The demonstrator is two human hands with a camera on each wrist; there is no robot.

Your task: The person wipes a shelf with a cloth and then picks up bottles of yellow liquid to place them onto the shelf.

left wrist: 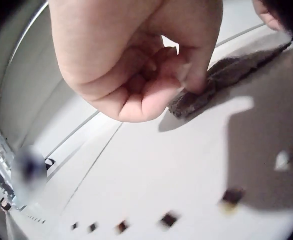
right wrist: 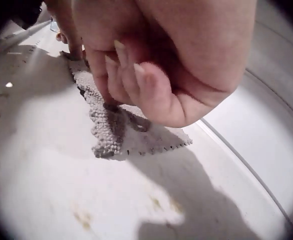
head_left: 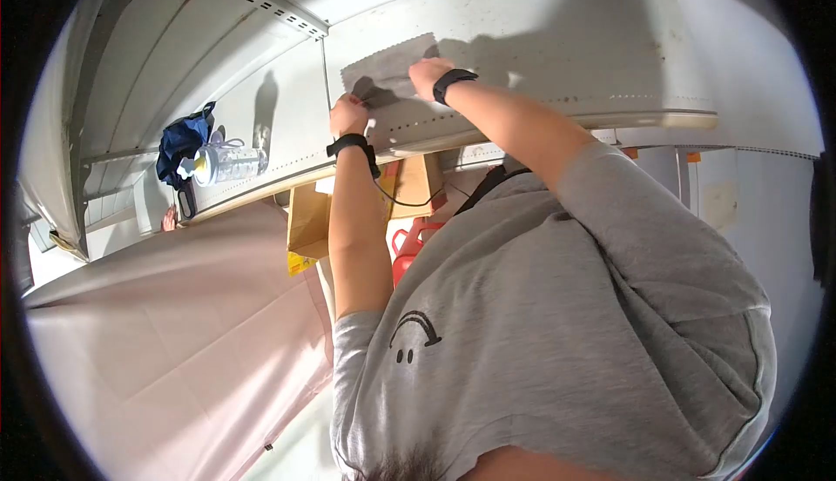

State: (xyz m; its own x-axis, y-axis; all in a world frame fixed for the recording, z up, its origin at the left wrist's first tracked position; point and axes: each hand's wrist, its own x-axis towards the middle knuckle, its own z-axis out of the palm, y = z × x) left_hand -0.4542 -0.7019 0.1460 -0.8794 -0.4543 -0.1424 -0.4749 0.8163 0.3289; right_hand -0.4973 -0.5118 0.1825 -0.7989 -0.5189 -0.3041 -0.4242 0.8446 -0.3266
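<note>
On the white metal shelf [head_left: 557, 72], at 12 o'clock, your left hand [head_left: 349, 116] and right hand [head_left: 428, 78] curl their fingers in, pinching the thin grey zigzag-edged cloth [head_left: 383, 63]. If you tug unevenly, it could bunch up or slip out.

Grey cloth [head_left: 381, 65], white shelf [head_left: 514, 11]

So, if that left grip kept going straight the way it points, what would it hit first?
Probably more of the gray cloth: the left grip pinches one end, and the rest lies just ahead. Depth is hard to judge, so it might touch the pale shelf underneath first.
</note>
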